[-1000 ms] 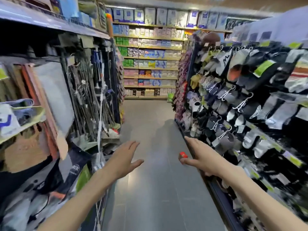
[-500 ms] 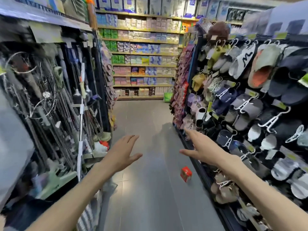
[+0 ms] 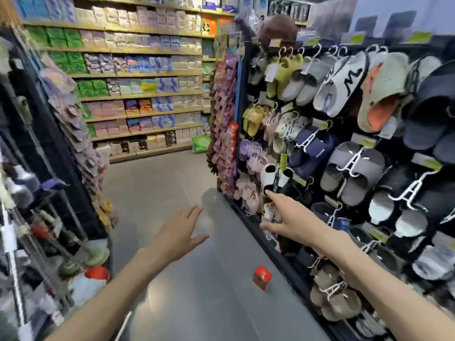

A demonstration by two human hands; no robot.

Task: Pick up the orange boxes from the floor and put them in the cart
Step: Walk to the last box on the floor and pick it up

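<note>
Orange cube-shaped box sits on smooth grey floor; both hands spread empty.

Bright store light, blurred warped edges

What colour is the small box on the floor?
Orange-red, with a pale mark on its side; the box shows in the head view.

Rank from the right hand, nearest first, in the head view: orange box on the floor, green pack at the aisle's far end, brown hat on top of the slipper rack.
From the right hand:
1. Orange box, on the floor just below and near the hand, by the rack's base.
2. Brown hat, high above, on top of the slipper rack.
3. Green pack, on the floor at the aisle's far end.
</note>
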